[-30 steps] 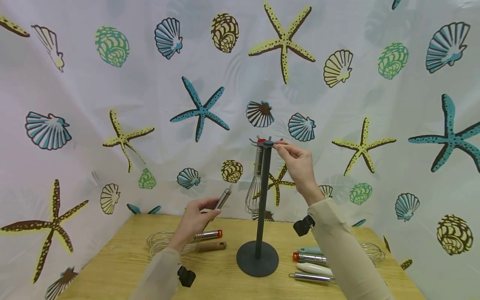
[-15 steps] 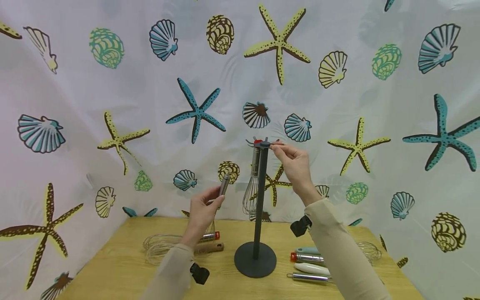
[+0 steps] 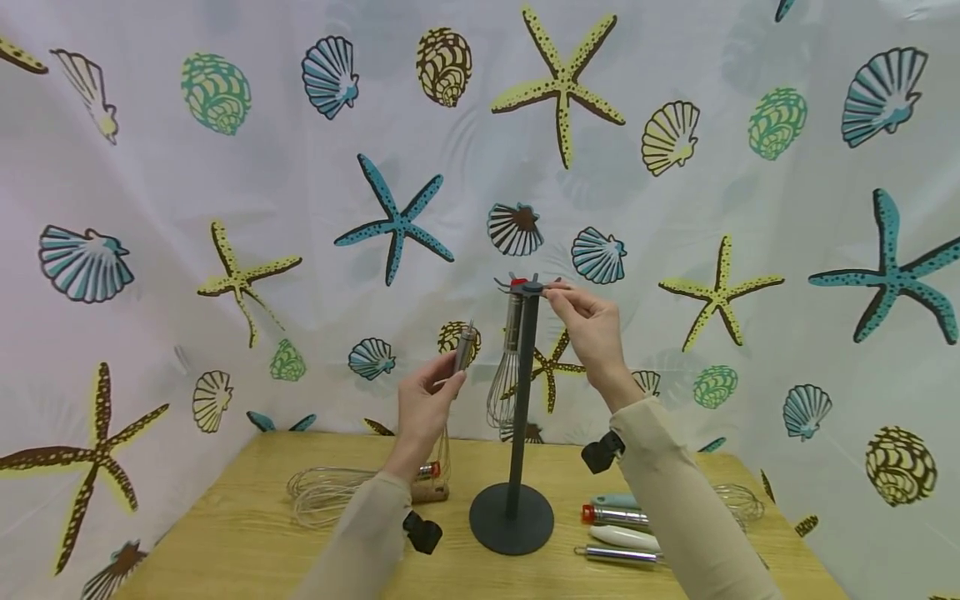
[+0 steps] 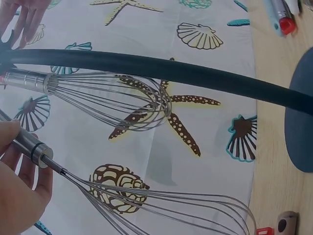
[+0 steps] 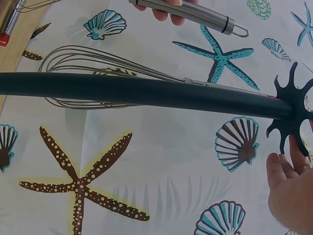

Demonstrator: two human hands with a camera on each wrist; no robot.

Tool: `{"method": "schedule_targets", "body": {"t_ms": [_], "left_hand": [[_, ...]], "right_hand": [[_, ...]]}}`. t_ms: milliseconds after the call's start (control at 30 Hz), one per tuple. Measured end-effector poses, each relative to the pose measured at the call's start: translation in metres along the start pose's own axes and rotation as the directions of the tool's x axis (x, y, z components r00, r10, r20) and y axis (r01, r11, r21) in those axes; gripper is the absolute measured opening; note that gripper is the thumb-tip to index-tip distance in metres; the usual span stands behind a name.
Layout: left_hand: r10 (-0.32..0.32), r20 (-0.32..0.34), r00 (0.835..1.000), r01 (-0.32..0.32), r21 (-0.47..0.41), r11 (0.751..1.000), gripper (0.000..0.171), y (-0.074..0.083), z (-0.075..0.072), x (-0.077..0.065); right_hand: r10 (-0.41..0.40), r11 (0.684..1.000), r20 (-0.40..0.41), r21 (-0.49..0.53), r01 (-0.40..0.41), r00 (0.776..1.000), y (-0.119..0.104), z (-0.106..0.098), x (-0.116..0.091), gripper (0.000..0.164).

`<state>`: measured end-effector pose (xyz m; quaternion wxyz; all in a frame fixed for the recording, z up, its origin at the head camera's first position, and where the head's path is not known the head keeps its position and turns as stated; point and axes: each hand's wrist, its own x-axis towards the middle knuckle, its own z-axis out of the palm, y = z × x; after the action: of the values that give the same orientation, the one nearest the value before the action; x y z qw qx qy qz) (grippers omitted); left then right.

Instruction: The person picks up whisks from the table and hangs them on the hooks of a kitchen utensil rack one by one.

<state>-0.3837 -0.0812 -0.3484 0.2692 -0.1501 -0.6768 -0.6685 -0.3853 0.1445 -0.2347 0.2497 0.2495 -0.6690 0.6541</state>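
Note:
My left hand (image 3: pixel 424 408) holds a steel whisk (image 3: pixel 463 350) by its handle, loop end up and wires hanging down, left of a dark stand (image 3: pixel 522 408). In the right wrist view that whisk's small hanging loop (image 5: pixel 241 32) points toward the hooked top (image 5: pixel 293 105) of the stand. My right hand (image 3: pixel 594 333) pinches the edge of this top at one of its hooks. From another hook hangs a whisk with a red end (image 3: pixel 513 325), its wires (image 4: pixel 117 100) beside the pole. The held whisk and the hanging one are apart.
Whisks lie left of the stand's round base (image 3: pixel 512 521), among them one with a brown handle (image 3: pixel 431 492). On the right lie several more utensils, including a white handle (image 3: pixel 624 537) and a steel handle (image 3: pixel 618 553). A patterned curtain (image 3: pixel 405 75) surrounds the wooden table (image 3: pixel 225 533).
My left hand has risen and moved right toward the stand, and the held whisk has turned from slanted to nearly upright. My right hand has stayed at the stand's top.

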Motion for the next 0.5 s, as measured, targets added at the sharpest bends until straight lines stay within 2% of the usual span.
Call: {"method": "schedule_targets", "body": {"t_ms": [200,500], "left_hand": [[0.011,-0.022,1.0,-0.011,-0.02,1.0,0.035,0.003,0.006,0.005],[0.065,-0.015,0.998,-0.064,0.034,0.997,0.033,0.01,0.013,0.018]], "right_hand": [[-0.006,1.0,0.002,0.004,0.006,1.0,-0.001,-0.001,0.001,0.031],[-0.001,1.0,-0.002,0.004,0.001,1.0,0.0,-0.001,0.0,0.03]]}}
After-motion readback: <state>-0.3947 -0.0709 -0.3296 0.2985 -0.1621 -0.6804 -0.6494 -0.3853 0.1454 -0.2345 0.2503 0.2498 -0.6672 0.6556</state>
